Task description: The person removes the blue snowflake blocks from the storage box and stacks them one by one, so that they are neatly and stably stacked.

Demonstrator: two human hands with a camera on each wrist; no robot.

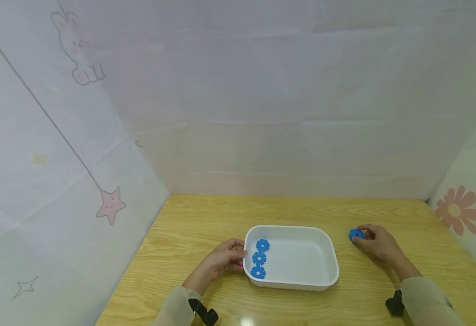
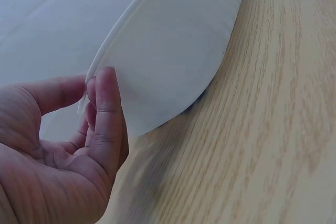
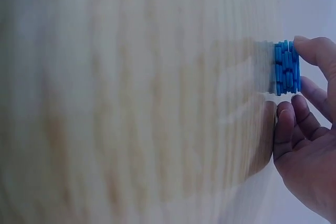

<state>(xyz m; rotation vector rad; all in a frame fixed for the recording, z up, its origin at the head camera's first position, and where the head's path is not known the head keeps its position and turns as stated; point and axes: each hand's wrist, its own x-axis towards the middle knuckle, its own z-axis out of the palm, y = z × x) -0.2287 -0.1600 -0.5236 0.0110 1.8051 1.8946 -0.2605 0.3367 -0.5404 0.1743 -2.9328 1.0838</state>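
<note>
My left hand (image 1: pixel 226 258) pinches the left rim of a white rectangular tub (image 1: pixel 303 253), thumb inside and fingers against the outer wall, as the left wrist view shows. Inside it, three blue snowflake discs (image 1: pixel 259 258) lie in a column along the left side. To the right of the tub, my right hand (image 1: pixel 378 242) holds a short stack of blue snowflake discs (image 3: pixel 286 68) at its top between thumb and index finger. The stack stands on the table, and the other fingers curl close beside it, near the tabletop.
Both items rest on a light wooden table (image 1: pixel 205 217). A pale cloth with printed figures (image 1: pixel 238 113) hangs behind the table and along its sides. A black strap (image 1: pixel 203 311) is on the left sleeve, and another black piece (image 1: pixel 395 303) is on the right.
</note>
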